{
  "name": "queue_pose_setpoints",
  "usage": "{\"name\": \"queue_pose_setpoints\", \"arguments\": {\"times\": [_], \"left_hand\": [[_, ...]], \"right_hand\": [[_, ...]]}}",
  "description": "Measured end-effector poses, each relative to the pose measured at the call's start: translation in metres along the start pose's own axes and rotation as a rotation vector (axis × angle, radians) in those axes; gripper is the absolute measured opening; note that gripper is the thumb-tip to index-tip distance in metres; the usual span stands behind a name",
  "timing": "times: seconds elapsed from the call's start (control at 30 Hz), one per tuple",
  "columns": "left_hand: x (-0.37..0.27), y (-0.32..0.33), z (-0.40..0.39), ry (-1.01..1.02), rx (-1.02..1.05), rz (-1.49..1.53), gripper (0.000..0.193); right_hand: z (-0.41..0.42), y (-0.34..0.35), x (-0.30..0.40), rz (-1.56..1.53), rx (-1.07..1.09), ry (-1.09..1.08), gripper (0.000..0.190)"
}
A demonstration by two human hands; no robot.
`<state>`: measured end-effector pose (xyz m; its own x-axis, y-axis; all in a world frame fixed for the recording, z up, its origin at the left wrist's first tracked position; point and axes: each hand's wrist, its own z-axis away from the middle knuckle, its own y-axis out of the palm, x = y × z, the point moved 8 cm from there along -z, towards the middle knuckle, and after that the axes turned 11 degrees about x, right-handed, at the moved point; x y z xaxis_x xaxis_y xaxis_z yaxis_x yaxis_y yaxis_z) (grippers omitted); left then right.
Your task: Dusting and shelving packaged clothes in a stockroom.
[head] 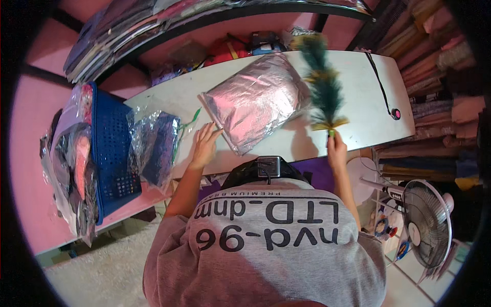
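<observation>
A feather duster [326, 88] with dark green and yellow feathers is held upright by its handle in my right hand [337, 151], over the right part of the white table [356, 84]. Its feathers are blurred. Left of the duster lies a shiny, silvery-pink plastic-wrapped package [257, 99]. My left hand [206, 147] rests by the package's lower left edge, fingers spread and fingertips near or against it. Beside that hand is a thin green strip [188, 123], and farther left a dark blue item in clear plastic [163, 147].
A blue perforated basket [111, 153] with bagged fabrics stands at the left. Folded fabrics [119, 34] fill a shelf above the table's far side. A black cord with a round end piece [395, 114] lies at the right. A standing fan [425, 224] is at the lower right, below stacked fabrics [425, 146].
</observation>
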<state>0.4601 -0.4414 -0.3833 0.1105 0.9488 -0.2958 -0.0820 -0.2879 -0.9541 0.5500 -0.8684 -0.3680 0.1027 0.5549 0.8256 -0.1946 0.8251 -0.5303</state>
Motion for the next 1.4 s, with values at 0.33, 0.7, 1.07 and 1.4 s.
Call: {"name": "queue_pose_setpoints", "arguments": {"times": [0.33, 0.7, 1.07, 1.4], "left_hand": [[-0.004, 0.021, 0.015, -0.098, -0.051, 0.030, 0.056], [0.011, 0.018, 0.023, -0.180, -0.191, 0.122, 0.052], [0.014, 0.024, 0.019, -0.102, -0.201, 0.272, 0.044], [-0.015, 0.026, -0.003, -0.029, -0.036, 0.043, 0.049]], "right_hand": [[-0.033, 0.076, 0.056, 0.456, 0.079, -0.187, 0.025], [-0.015, 0.128, 0.085, 0.519, 0.331, -0.276, 0.026], [-0.009, 0.127, 0.101, 0.334, 0.431, -0.318, 0.026], [-0.032, 0.096, 0.089, 0.630, 0.259, -0.266, 0.027]]}}
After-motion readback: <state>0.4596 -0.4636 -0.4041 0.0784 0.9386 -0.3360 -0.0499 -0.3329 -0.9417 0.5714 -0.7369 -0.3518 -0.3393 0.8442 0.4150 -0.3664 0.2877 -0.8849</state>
